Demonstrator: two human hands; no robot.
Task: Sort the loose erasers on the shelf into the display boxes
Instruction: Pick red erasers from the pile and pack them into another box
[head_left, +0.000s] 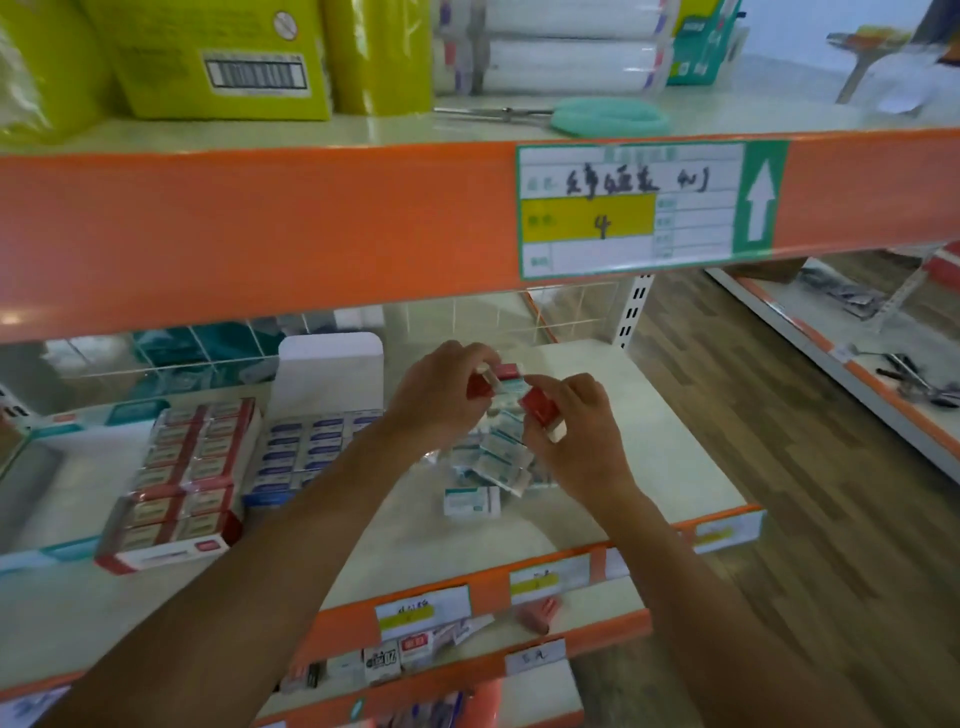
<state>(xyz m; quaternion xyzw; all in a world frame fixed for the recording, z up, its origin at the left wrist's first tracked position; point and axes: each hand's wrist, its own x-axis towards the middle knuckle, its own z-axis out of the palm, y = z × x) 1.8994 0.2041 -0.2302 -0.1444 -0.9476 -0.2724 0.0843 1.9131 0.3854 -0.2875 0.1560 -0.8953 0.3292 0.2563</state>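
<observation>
The right hand pinches a small white block eraser in a red paper sleeve between thumb and curled fingers. The left hand grips a second red-sleeved eraser. Both erasers are held just above a loose pile of teal-and-white sleeved erasers on the pale shelf board. To the left, a red cardboard display box and a blue cardboard display box hold packed rows.
</observation>
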